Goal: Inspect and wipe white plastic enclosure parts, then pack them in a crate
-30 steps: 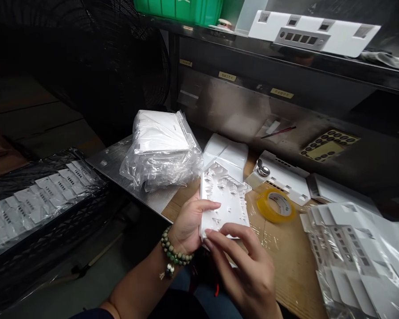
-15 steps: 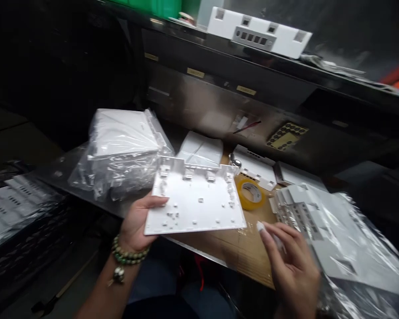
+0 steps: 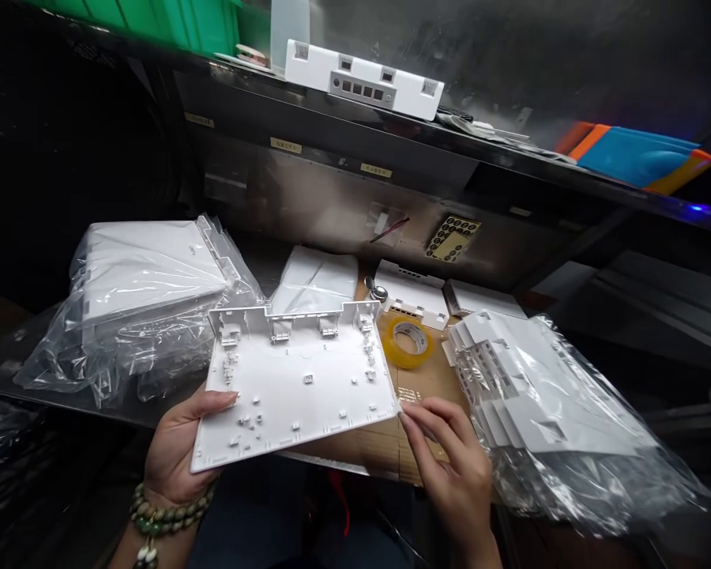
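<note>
Firmly support the flat white rectangular plastic shell (image 3: 299, 391) at its near left corner. The left hand (image 3: 176, 442) is closed on it there, the thumb laid over the inner face and the fingers folded beneath. The shell is raised in front of the body at the near side of the brown cardboard sheet (image 3: 435, 385), studded inner face upward, notched wall on the far side.

The right hand (image 3: 450, 454) has thumb and forefinger brought together at the near right corner; whether they pinch the edge or hold a small item against it cannot be told.

Handling notes: set the left thumb clear of the small white plastic posts (image 3: 250, 422) close to it, as these would probably bend or snap under side load. Carry the weight on the fingers underneath, so that the right fingertips need only light pressure. Angle the inner face towards the light to expose shallow marks. Allow clearance from the translucent yellow tape roll (image 3: 404, 362) beyond the right edge, and from the clear-bagged stack of white panels (image 3: 539, 395) at right, whose loose film could snag a corner
</note>
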